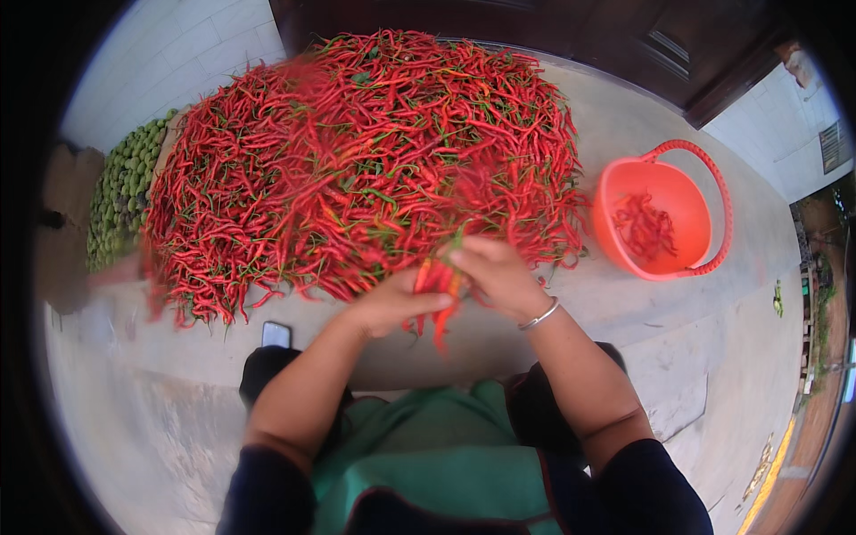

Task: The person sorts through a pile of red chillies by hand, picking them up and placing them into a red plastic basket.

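Several red chili peppers [440,283] are bunched between my two hands, in front of a large heap of red chili peppers [374,152] with green stems. My left hand [399,301] is closed around the lower part of the bunch. On its right side, my right hand [496,272], with a silver bracelet at the wrist, pinches at the green stem end near the top. The fingers are partly hidden by the peppers, and the bunch is a little blurred. To the right of the heap stands an orange-red plastic basket [610,218] with a raised handle and some red chili peppers [646,226] inside.
A pile of small round green fruits [134,174] lies left of the heap, beside a brown sack-like thing [69,214]. A phone [276,334] rests on the concrete floor [160,383] near my left knee. Behind the heap is a dark brown door [571,31].
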Motion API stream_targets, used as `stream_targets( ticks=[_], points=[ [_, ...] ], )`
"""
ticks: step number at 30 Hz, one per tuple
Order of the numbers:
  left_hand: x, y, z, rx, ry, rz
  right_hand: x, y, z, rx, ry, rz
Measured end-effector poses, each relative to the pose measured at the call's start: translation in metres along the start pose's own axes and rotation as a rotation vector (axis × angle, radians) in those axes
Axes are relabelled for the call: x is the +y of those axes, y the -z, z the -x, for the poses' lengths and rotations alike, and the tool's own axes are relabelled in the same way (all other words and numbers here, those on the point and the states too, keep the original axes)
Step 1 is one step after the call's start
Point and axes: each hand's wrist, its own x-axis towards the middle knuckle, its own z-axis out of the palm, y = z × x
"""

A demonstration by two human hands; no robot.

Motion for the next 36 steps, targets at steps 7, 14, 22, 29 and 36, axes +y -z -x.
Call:
stream_targets(
  ticks=[7, 14, 22, 29, 36],
  points=[
    [0.001, -0.008, 0.006, 0.008, 0.103, -0.043, 0.010, -0.001, -0.001, -0.029, -0.034, 0.060],
    [-0.004, -0.012, 0.008, -0.009, 0.148, 0.199, 0.015, -0.002, -0.002, 0.129, 0.359, 0.532],
    [0.000, -0.028, 0.012, 0.023, 0.218, 0.279, 0.027, 0.017, -0.012, 0.306, 0.598, 0.924],
    [-0.002, -0.025, 0.010, -0.017, 0.264, 0.112, 0.021, -0.003, 0.009, -0.089, -0.172, -0.177],
    [-0.014, -0.030, -0.004, 0.020, 0.376, 0.269, 0.035, -0.002, 0.013, 0.238, 0.715, 0.924]
  ],
)
